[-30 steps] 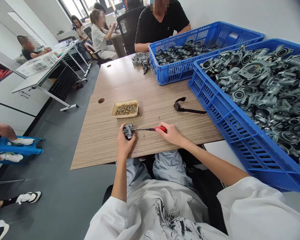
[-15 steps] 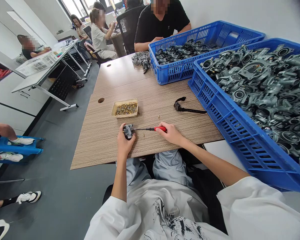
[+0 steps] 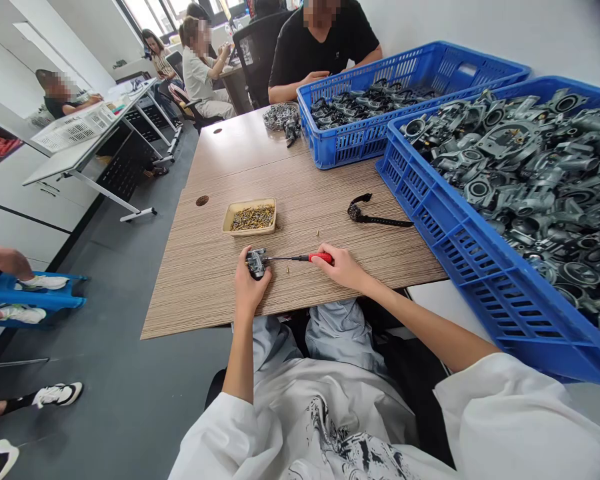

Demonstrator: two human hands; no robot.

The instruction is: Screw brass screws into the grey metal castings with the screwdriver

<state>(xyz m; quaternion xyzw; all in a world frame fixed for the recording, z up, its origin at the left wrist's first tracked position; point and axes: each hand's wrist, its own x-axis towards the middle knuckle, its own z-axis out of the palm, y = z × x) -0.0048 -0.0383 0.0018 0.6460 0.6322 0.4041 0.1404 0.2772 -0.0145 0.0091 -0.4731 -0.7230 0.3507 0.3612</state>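
Note:
My left hand (image 3: 250, 283) is closed around a grey metal carburetor body (image 3: 256, 263), held just at the tabletop near its front edge. In my right hand (image 3: 344, 268) is a screwdriver (image 3: 321, 257) with a red handle and a dark, thin shaft. The shaft lies nearly level and its tip meets the right side of the carburetor body; the exact contact point is too small to make out. One small brass piece (image 3: 287, 269) lies below the shaft, another brass piece (image 3: 317, 233) above it. Beyond my left hand stands a cream tray (image 3: 250, 232) filled with small brass parts.
A black wristwatch (image 3: 355, 213) lies on the wooden table (image 3: 190, 267). To the right, a blue crate (image 3: 460, 253) is heaped with metal castings; a second blue crate (image 3: 325, 150) stands behind it. A person in black (image 3: 325, 47) sits across, beside a pile of parts (image 3: 283, 117).
My hands, the screwdriver and the carburetor body hold practically the same position. Across the table, the seated person's hands have shifted slightly.

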